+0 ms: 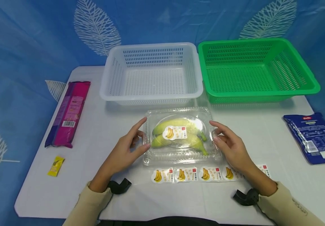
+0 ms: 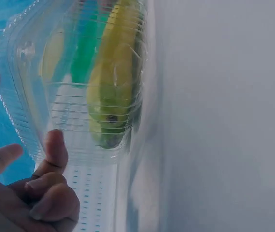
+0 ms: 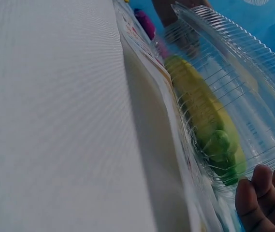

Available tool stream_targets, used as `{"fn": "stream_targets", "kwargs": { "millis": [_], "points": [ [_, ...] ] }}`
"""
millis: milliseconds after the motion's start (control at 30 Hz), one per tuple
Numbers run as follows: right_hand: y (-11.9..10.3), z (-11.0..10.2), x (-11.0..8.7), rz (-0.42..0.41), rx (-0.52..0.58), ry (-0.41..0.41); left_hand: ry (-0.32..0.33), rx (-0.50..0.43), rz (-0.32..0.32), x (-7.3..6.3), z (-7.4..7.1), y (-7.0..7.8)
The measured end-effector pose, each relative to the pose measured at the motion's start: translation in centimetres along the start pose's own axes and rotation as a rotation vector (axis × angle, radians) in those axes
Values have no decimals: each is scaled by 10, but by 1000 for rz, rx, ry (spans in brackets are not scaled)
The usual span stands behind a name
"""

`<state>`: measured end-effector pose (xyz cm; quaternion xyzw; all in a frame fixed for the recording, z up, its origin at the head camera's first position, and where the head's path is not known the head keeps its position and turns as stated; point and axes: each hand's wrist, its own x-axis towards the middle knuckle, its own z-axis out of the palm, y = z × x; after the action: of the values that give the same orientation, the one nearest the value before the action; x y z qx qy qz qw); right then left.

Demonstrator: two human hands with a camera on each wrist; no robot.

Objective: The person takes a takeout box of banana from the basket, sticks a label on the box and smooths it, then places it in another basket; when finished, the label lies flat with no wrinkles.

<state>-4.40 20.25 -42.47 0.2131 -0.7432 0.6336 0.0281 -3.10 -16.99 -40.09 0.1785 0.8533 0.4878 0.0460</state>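
A clear plastic clamshell box (image 1: 179, 155) sits on the table, with green-yellow bananas (image 1: 156, 142) inside. On its lid is a white banana sticker (image 1: 175, 132). At the box's left end is my left hand (image 1: 124, 152), thumb and index finger spread along the rim. My right hand (image 1: 233, 147) is at the opposite end, its fingers loosely bent beside the edge. From the left wrist, a fingertip (image 2: 55, 145) appears close against the ribbed end wall. In the right wrist view, fingertips (image 3: 263, 181) are near the box's lower corner; firm contact cannot be told.
A strip of banana stickers (image 1: 183, 174) lies in front of the box, partly under the right forearm. Behind stand a white basket (image 1: 151, 98) and a green basket (image 1: 261, 93). Pink pack (image 1: 72, 113) and yellow sachet (image 1: 56, 166) are left; a blue pack (image 1: 313, 138) is right.
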Motion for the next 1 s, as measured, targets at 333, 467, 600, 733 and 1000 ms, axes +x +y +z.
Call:
{"fn": "stream_targets", "kwargs": {
  "millis": [333,467,600,733,1000],
  "points": [
    [2,0,-3,21,17,2,-3,-106,32,0,4,-5],
    [2,0,-3,13,18,-4,0,-134,43,2,6,-7],
    [2,-4,-3,18,-48,-41,-5,-169,56,4,7,-9],
    [0,-11,-3,9,-185,-104,-4,-185,74,5,7,-10],
    [-5,-31,3,-63,-354,-36,-3,-204,64,4,9,-10]
  ]
}}
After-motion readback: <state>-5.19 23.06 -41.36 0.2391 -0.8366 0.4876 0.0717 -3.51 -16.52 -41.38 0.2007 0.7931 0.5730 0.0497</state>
